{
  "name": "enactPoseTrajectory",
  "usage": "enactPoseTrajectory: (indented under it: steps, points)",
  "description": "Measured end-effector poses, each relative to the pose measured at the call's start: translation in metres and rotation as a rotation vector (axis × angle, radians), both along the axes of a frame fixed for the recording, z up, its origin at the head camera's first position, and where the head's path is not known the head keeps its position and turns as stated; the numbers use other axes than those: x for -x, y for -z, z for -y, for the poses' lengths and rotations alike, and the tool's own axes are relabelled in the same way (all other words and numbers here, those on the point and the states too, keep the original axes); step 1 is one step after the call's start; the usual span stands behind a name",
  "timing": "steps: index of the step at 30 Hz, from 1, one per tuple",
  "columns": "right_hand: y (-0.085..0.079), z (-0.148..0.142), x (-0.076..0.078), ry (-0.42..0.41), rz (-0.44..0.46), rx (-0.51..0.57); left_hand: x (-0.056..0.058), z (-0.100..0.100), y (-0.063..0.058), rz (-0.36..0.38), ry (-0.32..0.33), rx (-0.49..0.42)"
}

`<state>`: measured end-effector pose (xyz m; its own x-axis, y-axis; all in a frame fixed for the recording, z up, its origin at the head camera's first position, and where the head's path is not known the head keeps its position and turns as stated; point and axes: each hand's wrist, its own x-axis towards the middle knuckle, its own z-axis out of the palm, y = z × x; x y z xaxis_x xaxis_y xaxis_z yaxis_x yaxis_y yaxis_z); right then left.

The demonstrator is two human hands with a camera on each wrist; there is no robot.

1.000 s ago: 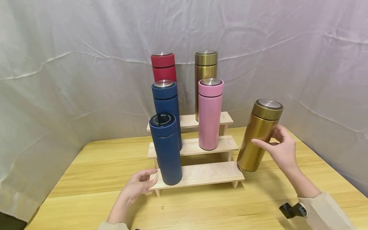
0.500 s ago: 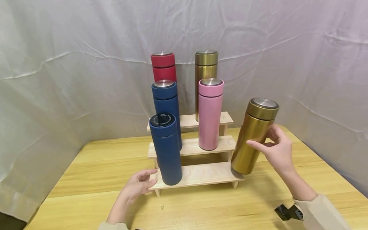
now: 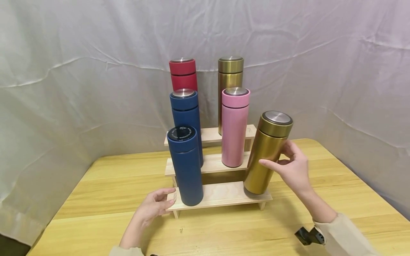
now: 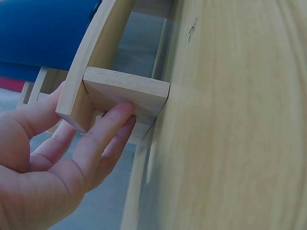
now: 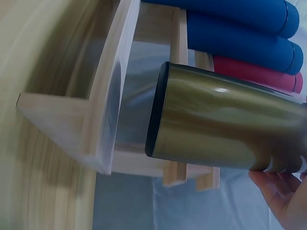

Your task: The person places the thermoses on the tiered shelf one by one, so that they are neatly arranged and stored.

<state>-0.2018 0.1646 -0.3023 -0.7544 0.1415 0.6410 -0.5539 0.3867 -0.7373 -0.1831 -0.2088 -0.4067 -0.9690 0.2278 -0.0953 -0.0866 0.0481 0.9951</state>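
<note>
My right hand [image 3: 293, 169] grips a gold thermos bottle [image 3: 267, 145] by its side, tilted with its steel-topped lid leaning right. In the right wrist view the dark base of this bottle [image 5: 216, 117] hangs a gap above the lowest step, at that step's right end. My left hand [image 3: 155, 204] holds the left end of the lowest step of a three-step wooden stand [image 3: 224, 193]. Seen from the left wrist, the thumb lies at the board's edge and fingers press the stand's leg [image 4: 127, 91]. A blue bottle [image 3: 185, 170] with a black lid top stands beside that hand.
A second blue bottle [image 3: 187, 117] and a pink bottle [image 3: 235, 135] stand on the middle step. Behind them, a red bottle [image 3: 183, 80] and another gold bottle [image 3: 230, 76] occupy the top step. A grey cloth [image 3: 112, 89] hangs behind the wooden table [image 3: 112, 185].
My right hand has carried the gold bottle leftward from beside the stand to over the right end of the lowest step. The left hand has stayed in place.
</note>
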Motion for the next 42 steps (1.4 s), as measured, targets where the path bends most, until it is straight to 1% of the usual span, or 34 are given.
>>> enactPoseTrajectory:
  steps: [5,12,16,20,23,28,31,37,42]
  points:
    - [0.000,0.010,0.000,-0.036,-0.004,0.015,0.000,0.000,0.000,0.002,-0.004,-0.001]
    - [0.003,0.024,0.000,-0.110,-0.009,0.039,0.000,0.000,-0.001,-0.001,0.003,-0.011]
    - [0.002,0.035,-0.005,-0.148,-0.008,0.036,0.000,0.000,-0.001,0.003,0.007,-0.017]
    - [-0.004,0.046,-0.014,-0.162,-0.012,0.019,0.000,0.000,0.000,-0.003,0.016,-0.022]
    - [-0.005,0.051,-0.018,-0.164,-0.008,0.004,0.000,0.000,-0.001,-0.005,0.017,-0.023]
    - [-0.004,0.056,-0.021,-0.170,0.010,-0.010,-0.001,-0.001,-0.001,-0.009,0.012,-0.014]
    - [0.000,0.055,-0.017,-0.178,0.012,-0.013,-0.001,-0.001,-0.002,-0.006,0.006,-0.015]
    - [0.016,0.048,-0.003,-0.196,0.047,-0.015,-0.001,-0.001,-0.003,0.001,0.000,-0.028]
    - [0.020,0.044,0.001,-0.214,0.033,-0.036,-0.001,-0.001,-0.004,0.002,0.003,-0.032]
